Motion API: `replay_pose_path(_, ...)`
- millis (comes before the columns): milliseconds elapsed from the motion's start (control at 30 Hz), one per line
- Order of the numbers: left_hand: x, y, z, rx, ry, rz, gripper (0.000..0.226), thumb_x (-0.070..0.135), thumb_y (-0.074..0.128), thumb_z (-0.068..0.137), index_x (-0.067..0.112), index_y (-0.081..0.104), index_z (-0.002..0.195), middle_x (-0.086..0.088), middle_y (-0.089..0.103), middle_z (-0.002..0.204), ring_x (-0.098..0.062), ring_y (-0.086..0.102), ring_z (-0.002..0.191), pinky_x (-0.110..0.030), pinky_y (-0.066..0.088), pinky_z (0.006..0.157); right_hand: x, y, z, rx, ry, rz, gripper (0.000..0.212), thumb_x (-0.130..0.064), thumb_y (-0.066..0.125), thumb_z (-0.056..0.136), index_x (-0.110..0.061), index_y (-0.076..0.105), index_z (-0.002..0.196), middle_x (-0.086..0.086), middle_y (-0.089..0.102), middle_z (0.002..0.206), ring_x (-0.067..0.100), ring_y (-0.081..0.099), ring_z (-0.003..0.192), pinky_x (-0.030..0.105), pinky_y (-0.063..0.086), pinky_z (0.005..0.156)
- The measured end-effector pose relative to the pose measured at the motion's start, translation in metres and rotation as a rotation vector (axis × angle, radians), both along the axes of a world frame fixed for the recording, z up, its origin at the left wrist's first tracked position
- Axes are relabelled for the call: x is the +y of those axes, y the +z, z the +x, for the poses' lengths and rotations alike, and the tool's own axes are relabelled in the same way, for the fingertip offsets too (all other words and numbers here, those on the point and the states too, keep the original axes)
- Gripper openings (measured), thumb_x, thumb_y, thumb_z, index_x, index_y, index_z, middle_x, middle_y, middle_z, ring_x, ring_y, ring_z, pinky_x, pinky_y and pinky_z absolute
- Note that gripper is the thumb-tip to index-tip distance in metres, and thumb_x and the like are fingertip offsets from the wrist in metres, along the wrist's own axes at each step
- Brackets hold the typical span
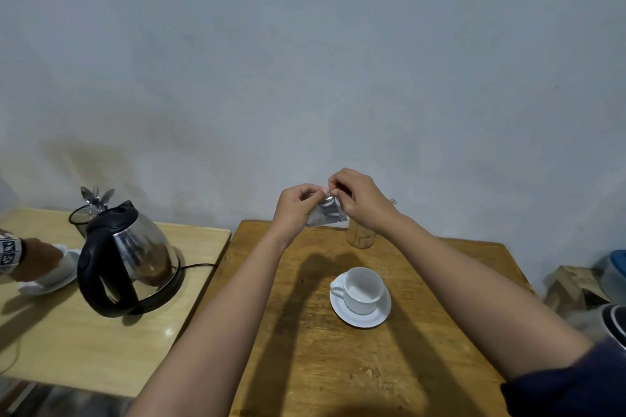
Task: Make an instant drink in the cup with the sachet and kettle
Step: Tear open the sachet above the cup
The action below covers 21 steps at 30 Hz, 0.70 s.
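Grey plaster wall [305, 61] filled the background, w/ two wooden tables pushed up against it. We held the silver sachet [326, 215] in the air over the far edge of the darker table [305, 349], above and beyond the cup. Our left hand [295, 206] and right hand [359, 198] were both closed on its top edge, fingertips pinched close together at the corner. The white cup [361, 288] sat upright and looked empty on its saucer [362, 315], near the table's middle, well apart from the sachet. Behind our right wrist stood a tan container [359, 238], partly hidden by it. On the lighter table [101, 342] to the left, the steel kettle [130, 256] sat on its base, cord trailing right. Behind it was a mesh holder w/ spoons [93, 205]. Another person's hand [37, 261] rested on a second cup at the left edge.
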<state>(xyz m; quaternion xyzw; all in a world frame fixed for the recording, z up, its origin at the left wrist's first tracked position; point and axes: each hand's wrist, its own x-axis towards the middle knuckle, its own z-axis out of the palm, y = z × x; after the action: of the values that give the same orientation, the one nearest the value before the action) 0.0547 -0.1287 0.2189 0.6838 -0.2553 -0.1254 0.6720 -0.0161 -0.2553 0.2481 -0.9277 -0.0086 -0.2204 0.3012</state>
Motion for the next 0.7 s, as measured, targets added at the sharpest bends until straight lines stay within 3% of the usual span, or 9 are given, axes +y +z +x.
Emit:
replay_pose_path(100,0.000,-0.006,0.001,-0.036,0.007,0.009,0.020,0.015,0.060,0.087,-0.001,0.067,0.099,-0.012,0.067,0.094,-0.017,0.062,0.088,-0.023,0.049,0.081,0.000,-0.002,0.002,-0.028,0.069,-0.140,0.012,0.002,0.048,0.085,0.002,0.060,0.086,0.014,0.055,0.084,0.014,0.041,0.075,0.004,0.032,0.068)
replay_pose_path(367,-0.006,-0.010,0.000,0.086,0.048,-0.005,0.010,0.009,0.058,0.087,0.005,0.066,0.091,-0.001,0.064,0.080,-0.013,0.060,0.078,-0.021,0.049,0.073,-0.002,-0.013,0.001,-0.091,0.094,-0.267,0.014,0.005,0.050,0.082,0.001,0.060,0.091,0.016,0.056,0.090,0.015,0.040,0.083,0.025,0.035,0.073)
replay_pose_path(567,0.001,-0.010,0.002,0.191,0.122,-0.052,0.018,0.009,0.055,0.089,0.012,0.066,0.075,-0.005,0.064,0.079,-0.013,0.057,0.074,-0.023,0.046,0.068,0.014,-0.026,-0.002,-0.134,0.140,-0.260,0.018,0.007,0.047,0.080,-0.001,0.058,0.093,0.015,0.057,0.092,0.015,0.041,0.087,0.020,0.036,0.078)
replay_pose_path(700,0.009,-0.012,0.010,0.217,0.227,-0.069,0.014,0.015,0.055,0.090,0.008,0.067,0.088,-0.012,0.064,0.091,-0.020,0.057,0.083,-0.028,0.046,0.071,0.019,-0.028,-0.008,-0.103,0.200,-0.244,0.018,-0.009,0.040,0.087,-0.003,0.056,0.090,0.013,0.056,0.089,0.014,0.041,0.085,0.018,0.034,0.076)
